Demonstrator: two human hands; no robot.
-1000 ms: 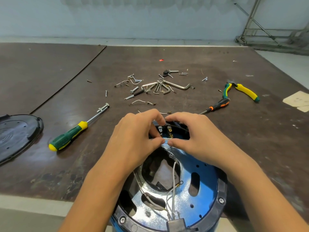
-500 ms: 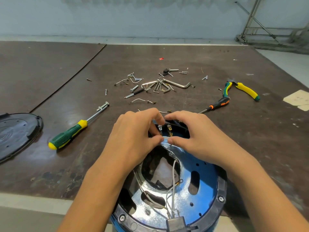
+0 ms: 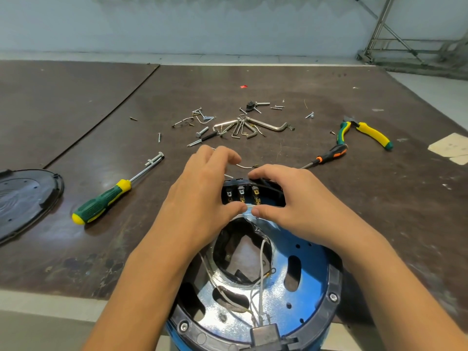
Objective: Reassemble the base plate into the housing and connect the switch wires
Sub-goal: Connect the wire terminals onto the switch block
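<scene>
wiring step, switch end; far left, round black plastic cover (image 3: 25,198) lay on the brown table (image 3: 76,249); green-and-yellow-handled screwdriver (image 3: 101,202) beside it; left hand (image 3: 200,196), fingers lifted apart and holding nothing, thumb tip pressed to the thin white wire (image 3: 249,206); black switch block with brass spade terminals (image 3: 243,196) sat at the far rim of the round black housing (image 3: 334,282); glossy blue metal base plate (image 3: 304,274) already seated inside; right hand (image 3: 291,206) clamped the block between forefinger and thumb; judged: base plate in, wires being connected; next move called for seating the wire's end squarely on one terminal.
</scene>
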